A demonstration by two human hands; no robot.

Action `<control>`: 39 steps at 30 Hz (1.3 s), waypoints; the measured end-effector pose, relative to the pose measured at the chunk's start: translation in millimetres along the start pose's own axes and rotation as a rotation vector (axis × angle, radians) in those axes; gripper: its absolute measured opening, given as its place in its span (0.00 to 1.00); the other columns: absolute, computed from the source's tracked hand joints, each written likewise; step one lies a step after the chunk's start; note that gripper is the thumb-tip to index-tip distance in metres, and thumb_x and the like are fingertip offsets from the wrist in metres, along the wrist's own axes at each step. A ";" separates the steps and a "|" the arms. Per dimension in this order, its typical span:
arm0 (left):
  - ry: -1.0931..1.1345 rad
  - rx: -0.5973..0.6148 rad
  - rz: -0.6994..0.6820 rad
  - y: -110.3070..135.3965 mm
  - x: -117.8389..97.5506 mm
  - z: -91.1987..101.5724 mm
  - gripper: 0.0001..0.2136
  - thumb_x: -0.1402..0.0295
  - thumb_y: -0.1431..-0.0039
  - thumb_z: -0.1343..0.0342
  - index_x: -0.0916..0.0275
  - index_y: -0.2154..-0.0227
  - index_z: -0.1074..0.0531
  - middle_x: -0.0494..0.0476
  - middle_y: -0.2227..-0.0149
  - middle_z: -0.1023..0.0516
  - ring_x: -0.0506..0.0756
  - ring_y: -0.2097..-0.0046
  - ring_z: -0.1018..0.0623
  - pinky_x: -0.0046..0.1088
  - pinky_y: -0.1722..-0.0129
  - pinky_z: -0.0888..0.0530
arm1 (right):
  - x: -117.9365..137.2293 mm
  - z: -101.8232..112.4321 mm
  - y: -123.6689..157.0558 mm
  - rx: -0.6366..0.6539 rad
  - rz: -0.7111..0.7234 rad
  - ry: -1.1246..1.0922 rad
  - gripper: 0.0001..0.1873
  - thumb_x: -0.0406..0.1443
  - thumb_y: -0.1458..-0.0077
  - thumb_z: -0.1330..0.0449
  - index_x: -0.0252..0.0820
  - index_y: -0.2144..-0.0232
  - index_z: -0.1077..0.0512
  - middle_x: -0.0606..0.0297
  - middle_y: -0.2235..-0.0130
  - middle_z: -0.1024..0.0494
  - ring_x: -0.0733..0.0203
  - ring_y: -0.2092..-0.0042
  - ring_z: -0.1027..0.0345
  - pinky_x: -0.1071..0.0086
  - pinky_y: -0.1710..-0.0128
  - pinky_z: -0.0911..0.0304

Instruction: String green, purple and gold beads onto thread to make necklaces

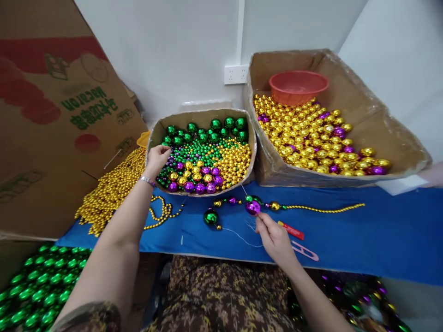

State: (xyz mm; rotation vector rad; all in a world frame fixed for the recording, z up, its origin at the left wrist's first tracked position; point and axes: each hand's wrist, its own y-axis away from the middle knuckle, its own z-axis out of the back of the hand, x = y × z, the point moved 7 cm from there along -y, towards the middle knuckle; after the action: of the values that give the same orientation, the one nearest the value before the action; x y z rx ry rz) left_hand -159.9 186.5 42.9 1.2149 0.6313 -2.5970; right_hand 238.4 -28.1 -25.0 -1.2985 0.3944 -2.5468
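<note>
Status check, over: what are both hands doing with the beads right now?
Left hand reaching into mixed-bead box, grip not visible. Right hand pinching thread at purple bead of the strand. Red tool beside right hand, nothing blocking.

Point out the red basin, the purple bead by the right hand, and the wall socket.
Red basin [298, 85], head view, on its front wall.
Purple bead [253, 207], head view, its centre.
Wall socket [236, 74], head view, faceplate middle.

We see a purple bead [253, 207] threaded mid-strand on the bead string [287, 207], which lies along the blue surface [380, 230] just before the small box [204, 152] of mixed beads.
</note>
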 end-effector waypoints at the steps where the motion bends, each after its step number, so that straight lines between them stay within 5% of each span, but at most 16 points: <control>1: -0.017 -0.008 -0.018 -0.8 -3.5 -1.8 0.06 0.70 0.51 0.43 0.67 0.70 0.25 0.53 0.74 0.26 0.50 0.73 0.31 0.24 0.71 0.35 | 0.3 0.5 -0.5 -0.002 -0.002 0.000 0.13 0.39 0.35 0.53 0.41 0.58 0.30 0.65 0.74 0.23 0.61 0.74 0.27 0.71 0.71 0.34; 6: -0.054 0.030 -0.268 32.6 -56.7 -20.6 0.07 0.69 0.46 0.44 0.65 0.66 0.24 0.56 0.69 0.23 0.52 0.68 0.28 0.27 0.65 0.33 | -1.8 -3.0 -1.5 0.052 -0.033 0.006 0.13 0.38 0.34 0.53 0.42 0.58 0.29 0.65 0.73 0.23 0.61 0.72 0.27 0.71 0.70 0.33; 11: -0.160 0.445 -0.599 94.4 -111.8 -64.0 0.09 0.65 0.42 0.46 0.63 0.65 0.24 0.57 0.65 0.22 0.55 0.63 0.25 0.31 0.59 0.31 | -1.7 -9.9 0.0 0.076 0.000 0.034 0.13 0.37 0.35 0.52 0.41 0.58 0.28 0.62 0.71 0.22 0.60 0.70 0.26 0.70 0.67 0.32; 14: -0.427 0.685 -0.790 120.8 -118.5 -87.0 0.10 0.66 0.41 0.48 0.62 0.62 0.24 0.59 0.65 0.23 0.57 0.60 0.26 0.34 0.56 0.31 | -0.6 -10.7 0.9 0.070 0.016 0.054 0.14 0.37 0.35 0.52 0.41 0.57 0.28 0.61 0.69 0.21 0.59 0.69 0.26 0.69 0.66 0.32; 18: -0.674 0.798 -0.859 130.2 -112.3 -100.3 0.12 0.70 0.39 0.52 0.63 0.58 0.25 0.61 0.61 0.24 0.58 0.58 0.27 0.33 0.59 0.31 | 1.4 -10.4 1.8 0.067 0.026 0.047 0.14 0.36 0.35 0.52 0.40 0.57 0.28 0.60 0.68 0.21 0.59 0.69 0.26 0.69 0.66 0.31; 23: -0.679 0.756 -0.786 128.6 -111.8 -100.3 0.13 0.70 0.40 0.49 0.65 0.54 0.27 0.65 0.58 0.25 0.60 0.58 0.26 0.35 0.60 0.29 | 4.4 -9.1 1.4 0.055 0.044 0.041 0.13 0.36 0.35 0.52 0.40 0.58 0.28 0.60 0.67 0.21 0.59 0.69 0.26 0.69 0.66 0.31; 27: -0.129 0.580 -0.509 119.6 -117.2 -78.9 0.15 0.63 0.38 0.48 0.65 0.52 0.28 0.63 0.58 0.25 0.56 0.58 0.25 0.34 0.59 0.27 | 8.5 -6.8 0.1 0.032 0.069 0.047 0.12 0.35 0.35 0.52 0.41 0.58 0.29 0.59 0.66 0.20 0.59 0.67 0.25 0.69 0.65 0.31; 33: 0.869 0.795 0.136 148.1 -111.3 -79.7 0.16 0.61 0.42 0.42 0.61 0.52 0.27 0.58 0.59 0.23 0.53 0.61 0.21 0.30 0.62 0.22 | 20.7 -2.0 -2.9 -0.064 0.167 0.093 0.12 0.35 0.35 0.50 0.41 0.57 0.28 0.59 0.62 0.19 0.58 0.62 0.24 0.68 0.61 0.30; 39: 0.977 0.802 0.255 170.2 -117.0 -78.5 0.15 0.68 0.47 0.36 0.62 0.55 0.23 0.59 0.55 0.23 0.51 0.60 0.23 0.27 0.61 0.21 | 27.6 1.1 -2.3 -0.102 0.239 0.163 0.12 0.34 0.35 0.50 0.40 0.58 0.27 0.58 0.63 0.19 0.58 0.63 0.23 0.67 0.62 0.29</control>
State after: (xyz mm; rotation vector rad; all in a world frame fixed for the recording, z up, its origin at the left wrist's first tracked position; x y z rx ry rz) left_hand 29.2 72.2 38.4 2.6009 -0.5253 -1.9126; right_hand 223.3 -35.6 -3.0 -1.0092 0.6771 -2.4618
